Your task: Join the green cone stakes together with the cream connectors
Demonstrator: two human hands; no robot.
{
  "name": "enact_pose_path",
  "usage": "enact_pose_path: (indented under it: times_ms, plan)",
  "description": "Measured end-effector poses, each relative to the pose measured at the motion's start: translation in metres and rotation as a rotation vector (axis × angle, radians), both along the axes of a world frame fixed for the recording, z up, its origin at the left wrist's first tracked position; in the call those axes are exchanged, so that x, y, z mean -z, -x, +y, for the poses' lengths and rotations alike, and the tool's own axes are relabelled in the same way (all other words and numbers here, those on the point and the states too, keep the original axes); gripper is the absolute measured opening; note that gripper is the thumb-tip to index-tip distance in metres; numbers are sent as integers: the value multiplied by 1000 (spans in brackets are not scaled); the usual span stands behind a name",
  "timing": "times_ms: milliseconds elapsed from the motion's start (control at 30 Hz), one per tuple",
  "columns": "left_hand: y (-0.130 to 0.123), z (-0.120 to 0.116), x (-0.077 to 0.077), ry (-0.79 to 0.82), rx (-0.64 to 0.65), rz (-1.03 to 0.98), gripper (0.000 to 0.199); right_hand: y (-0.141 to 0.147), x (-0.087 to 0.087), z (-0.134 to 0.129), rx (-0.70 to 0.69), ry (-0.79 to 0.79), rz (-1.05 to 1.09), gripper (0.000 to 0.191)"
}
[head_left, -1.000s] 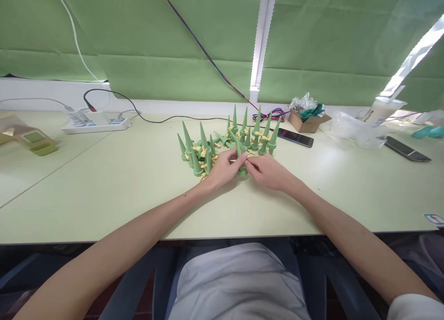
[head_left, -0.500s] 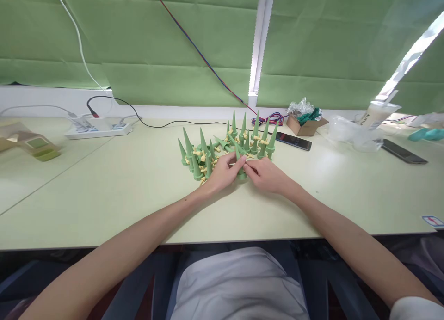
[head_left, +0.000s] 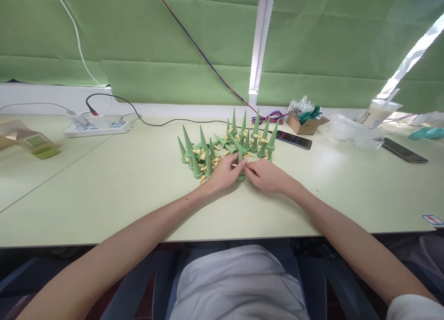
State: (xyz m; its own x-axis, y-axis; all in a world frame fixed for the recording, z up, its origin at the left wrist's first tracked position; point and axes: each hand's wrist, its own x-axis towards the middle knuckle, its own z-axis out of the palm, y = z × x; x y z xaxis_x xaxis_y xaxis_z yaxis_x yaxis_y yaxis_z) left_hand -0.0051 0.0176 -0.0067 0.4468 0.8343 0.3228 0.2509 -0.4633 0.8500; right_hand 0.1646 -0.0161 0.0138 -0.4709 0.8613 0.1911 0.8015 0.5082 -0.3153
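Observation:
My left hand (head_left: 225,172) is wrapped round a green cone (head_left: 240,155) that stands upright at the front of the group. From the right, my right hand (head_left: 265,174) pinches at the same cone's side, fingertips touching those of the left; what is between them is too small to make out. Several green cones with small yellow pieces stand to the left (head_left: 196,166) and behind to the right (head_left: 271,142). A few green cones (head_left: 225,143) lie tilted in the middle.
Behind the cones lie a black phone (head_left: 293,140) and a cardboard box (head_left: 305,126). Farther right are a plastic cup (head_left: 376,114) and a second phone (head_left: 404,150). A power strip (head_left: 98,129) is at the back left, beside a blurred package (head_left: 41,146).
The cone between my hands now stands a little more upright. Both hands keep nearly the same place, and the view has shifted slightly.

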Motion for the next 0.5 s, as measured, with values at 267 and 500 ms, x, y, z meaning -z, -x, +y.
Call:
enact_pose_path:
  times_ms: [267, 500]
  plan:
    - [0, 2, 0, -82, -9, 91, 33, -2, 0, 0, -13, -11, -74, 37]
    - [-1, -1, -3, -87, -64, -66, 49, 3, 3, 3, 59, -13, 103, 37]
